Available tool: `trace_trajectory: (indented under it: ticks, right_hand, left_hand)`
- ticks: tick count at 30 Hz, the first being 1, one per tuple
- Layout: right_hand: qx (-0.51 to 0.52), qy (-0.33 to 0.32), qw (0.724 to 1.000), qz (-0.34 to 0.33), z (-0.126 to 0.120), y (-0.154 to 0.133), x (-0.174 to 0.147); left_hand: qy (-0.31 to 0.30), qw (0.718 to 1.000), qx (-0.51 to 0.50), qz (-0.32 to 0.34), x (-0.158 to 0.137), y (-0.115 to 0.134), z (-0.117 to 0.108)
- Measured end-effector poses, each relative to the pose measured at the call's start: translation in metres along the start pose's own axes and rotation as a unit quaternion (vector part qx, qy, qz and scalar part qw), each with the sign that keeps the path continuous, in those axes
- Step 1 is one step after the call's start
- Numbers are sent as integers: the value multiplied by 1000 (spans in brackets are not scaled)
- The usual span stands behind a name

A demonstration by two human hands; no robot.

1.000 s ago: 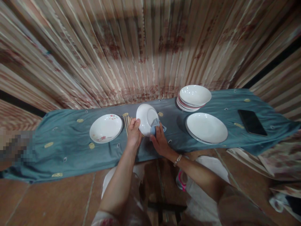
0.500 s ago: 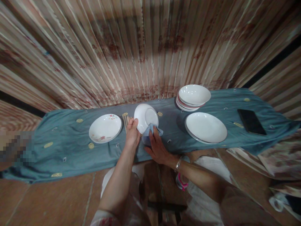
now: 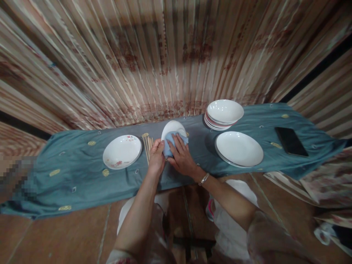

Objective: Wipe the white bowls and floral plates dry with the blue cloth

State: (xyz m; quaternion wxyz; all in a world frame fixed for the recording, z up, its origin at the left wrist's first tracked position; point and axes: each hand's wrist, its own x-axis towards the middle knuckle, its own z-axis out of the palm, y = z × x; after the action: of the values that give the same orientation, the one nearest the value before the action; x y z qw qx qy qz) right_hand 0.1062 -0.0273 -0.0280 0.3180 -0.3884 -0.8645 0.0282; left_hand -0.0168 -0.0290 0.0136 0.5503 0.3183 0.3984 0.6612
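A white bowl point(image 3: 171, 127) is tipped up over the middle of the table, its underside turned towards me. My left hand point(image 3: 156, 156) grips the bowl's left rim, thumb on the outside. Across the bowl's outer surface, my right hand point(image 3: 182, 157) presses a light blue cloth point(image 3: 167, 148), with its fingers laid over the fabric. The cloth hides the lower part of the bowl. Just left of my left hand lie several thin wooden chopsticks point(image 3: 147, 144). Farther left stands a white dish with red flowers point(image 3: 122, 152).
A stack of bowls point(image 3: 224, 112) stands at the back right, with stacked white plates point(image 3: 239, 149) in front. A dark tablet-like slab point(image 3: 291, 141) lies farther right on the teal tablecloth point(image 3: 82, 161). A striped curtain point(image 3: 154, 73) hangs behind the table.
My right hand and the blue cloth have moved up over the bowl's underside, covering more of it. The bowl has tilted and shifted slightly right, still in my left hand.
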Motion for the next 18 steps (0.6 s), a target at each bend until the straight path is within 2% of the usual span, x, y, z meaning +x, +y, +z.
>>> trace_trajectory:
  ticks: [6,11,18]
  right_hand:
    - [15,7,1000,24,-10,5,16]
    - [38,31,998,27,-16,10,28]
    - [87,73,992,58,-17,25,44]
  left_hand:
    - [5,1000,17,-12,-2,0,-2]
    - [-18,1000,10,-21,-5,-1,-2]
    - [-20,999,29,-19,-6,-2,-1]
